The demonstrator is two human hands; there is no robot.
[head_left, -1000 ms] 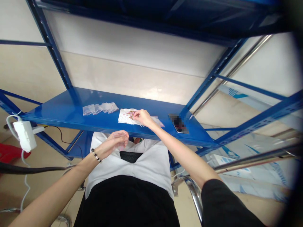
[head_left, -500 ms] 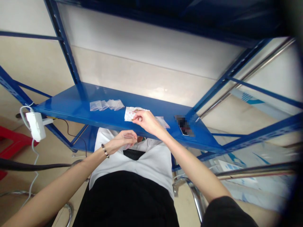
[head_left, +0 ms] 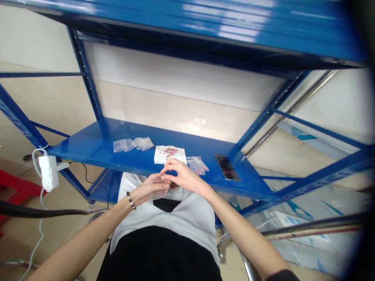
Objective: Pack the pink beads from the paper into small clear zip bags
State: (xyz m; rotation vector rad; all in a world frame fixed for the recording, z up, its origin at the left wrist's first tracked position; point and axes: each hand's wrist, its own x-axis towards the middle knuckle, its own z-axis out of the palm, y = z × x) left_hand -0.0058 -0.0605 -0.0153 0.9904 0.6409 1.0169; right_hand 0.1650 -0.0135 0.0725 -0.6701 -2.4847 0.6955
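My left hand (head_left: 149,188) is closed around a small clear plastic bag (head_left: 158,194) in front of the shelf's edge, above my lap. Just over the bag's upper end, the fingertips of my right hand (head_left: 184,176) come together in a pinch; anything between them is too small to make out. Beyond my right hand lies a white sheet (head_left: 159,158) bearing a heap of tiny pink and brownish pieces (head_left: 170,152). To its right, a clear bag (head_left: 198,165) with pink pieces inside rests on the shelf.
Several flat clear bags (head_left: 133,144) overlap on the left of the blue shelf (head_left: 96,154). A phone (head_left: 227,167), partly blurred, lies at the right. An upper blue shelf (head_left: 164,23) hangs overhead. A white power strip (head_left: 49,173) hangs at the left post.
My right hand has moved from the white sheet back and down to the bag in my left hand, uncovering the heap of tiny pieces. The view has tilted upward.
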